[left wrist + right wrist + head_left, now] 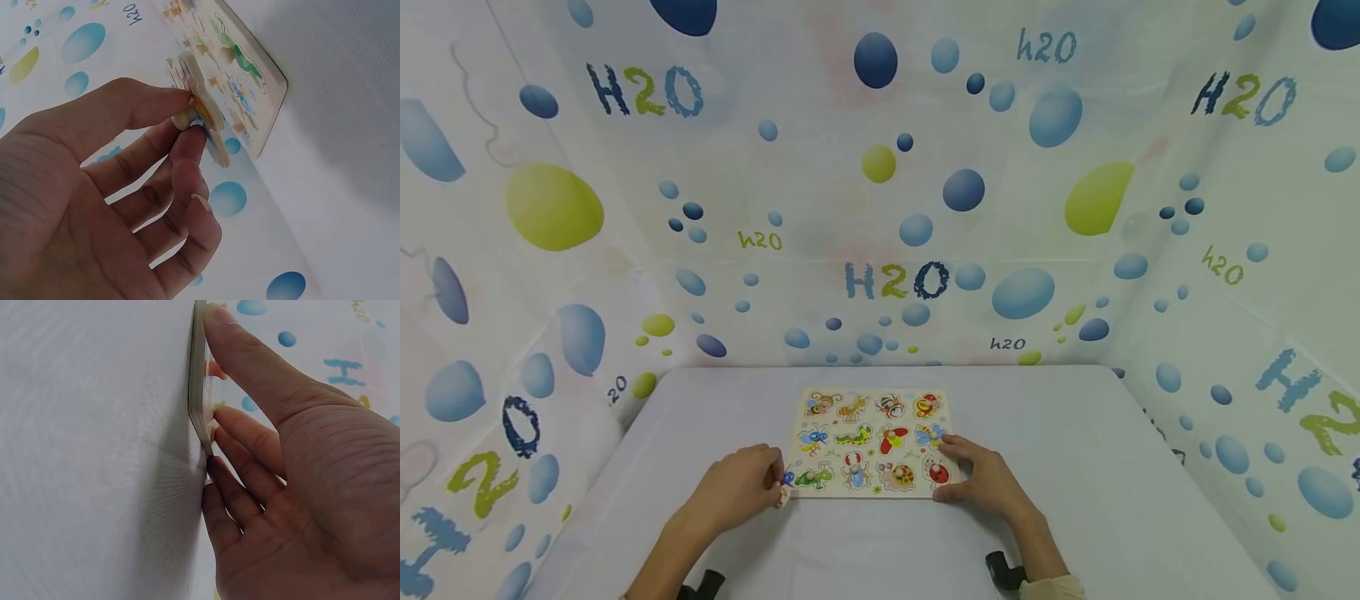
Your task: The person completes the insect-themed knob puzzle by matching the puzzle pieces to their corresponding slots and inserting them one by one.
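My left hand [741,486] pinches a small wooden puzzle piece [199,94] by its round knob, between thumb and index finger. The piece stands tilted on edge, its picture largely turned away, just off the front left corner of the puzzle board [868,495]. On that flat board, insect pieces lie in rows, among them a green grasshopper [814,477] and a red ladybird [937,472]. My right hand [988,477] rests on the board's right side. Its thumb touches the front right corner, and its spread fingertips [219,412] lie along the side edge.
A white-covered table [1045,433] carries the board near its middle. Patterned curtains [820,167] with blue and green dots rise behind it and on both sides. Dark fittings show beside the wrists, one by the right wrist [1004,572].
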`<move>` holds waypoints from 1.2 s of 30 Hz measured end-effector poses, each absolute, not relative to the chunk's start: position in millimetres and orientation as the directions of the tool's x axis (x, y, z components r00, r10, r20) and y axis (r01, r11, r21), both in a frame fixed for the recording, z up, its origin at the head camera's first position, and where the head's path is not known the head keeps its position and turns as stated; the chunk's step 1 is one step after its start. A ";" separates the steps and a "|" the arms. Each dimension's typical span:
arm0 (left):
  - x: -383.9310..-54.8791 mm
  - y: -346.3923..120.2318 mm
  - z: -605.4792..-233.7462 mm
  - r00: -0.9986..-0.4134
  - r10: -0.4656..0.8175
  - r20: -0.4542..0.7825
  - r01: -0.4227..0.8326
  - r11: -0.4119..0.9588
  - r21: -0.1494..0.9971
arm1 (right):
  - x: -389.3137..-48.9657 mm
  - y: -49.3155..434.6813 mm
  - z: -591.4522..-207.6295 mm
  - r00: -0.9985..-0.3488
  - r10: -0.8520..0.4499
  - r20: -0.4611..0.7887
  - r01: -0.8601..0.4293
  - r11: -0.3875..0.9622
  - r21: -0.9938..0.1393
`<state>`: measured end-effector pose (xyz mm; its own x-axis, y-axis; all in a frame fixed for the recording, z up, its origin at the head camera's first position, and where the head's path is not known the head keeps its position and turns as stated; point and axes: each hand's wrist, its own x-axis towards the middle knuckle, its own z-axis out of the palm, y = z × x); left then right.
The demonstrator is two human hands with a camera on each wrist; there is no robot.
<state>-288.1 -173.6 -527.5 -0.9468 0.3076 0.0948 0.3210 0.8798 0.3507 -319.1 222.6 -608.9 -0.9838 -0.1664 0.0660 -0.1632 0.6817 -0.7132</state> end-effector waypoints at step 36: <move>-324.6 -161.0 -530.7 -0.933 0.333 0.139 0.360 0.870 0.336 | -320.2 222.9 -608.3 -0.984 -0.167 0.065 -0.162 0.680 -0.715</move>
<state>-324.6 -161.0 -530.7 -0.9327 0.3328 0.1390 0.3605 0.8702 0.3357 -320.2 222.9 -608.3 -0.9839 -0.1667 0.0646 -0.1621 0.6798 -0.7153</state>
